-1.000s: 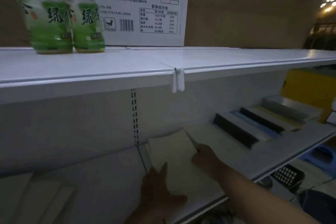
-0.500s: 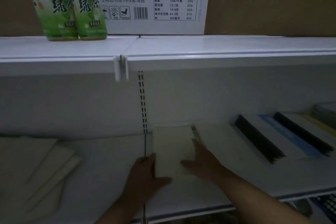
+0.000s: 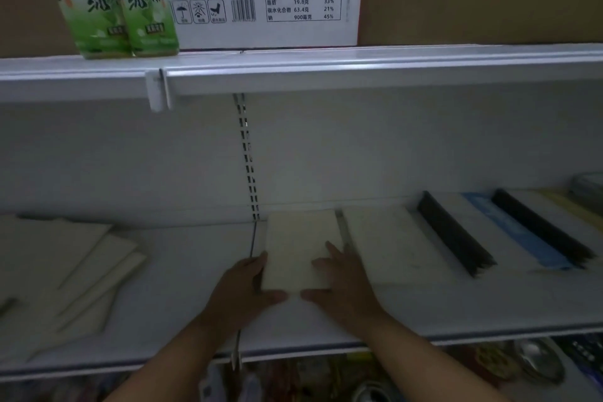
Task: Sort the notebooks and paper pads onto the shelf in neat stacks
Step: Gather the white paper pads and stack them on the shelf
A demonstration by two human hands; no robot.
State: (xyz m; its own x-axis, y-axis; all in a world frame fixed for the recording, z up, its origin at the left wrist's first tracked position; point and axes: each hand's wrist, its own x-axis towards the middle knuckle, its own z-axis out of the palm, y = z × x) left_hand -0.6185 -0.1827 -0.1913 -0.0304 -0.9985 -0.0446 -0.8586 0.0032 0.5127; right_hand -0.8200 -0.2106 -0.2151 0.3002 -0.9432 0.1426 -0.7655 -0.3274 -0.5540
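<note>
The paper pad (image 3: 295, 245) is lying on the shelf (image 3: 182, 271) between both hands. The left hand (image 3: 239, 292) is bracing its left edge with straight fingers; the right hand (image 3: 344, 287) is pressing flat on top.

Dim white shelving unit (image 3: 391, 75) with slotted upright (image 3: 248, 160).

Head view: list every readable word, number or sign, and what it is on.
"绿茶": both green bottles.
"营养成分表": white carton, table heading.
Table rows:
"每100克"
"1987千焦 24%"
"13.1克 22%"
"19.8克 33%"
"63.4克 21%"
"900毫克 45%"
"14:00-18:00": carton's hours line.
Other carton print, small bottle labels: too blurred.
Paper pad: no text visible.
</note>
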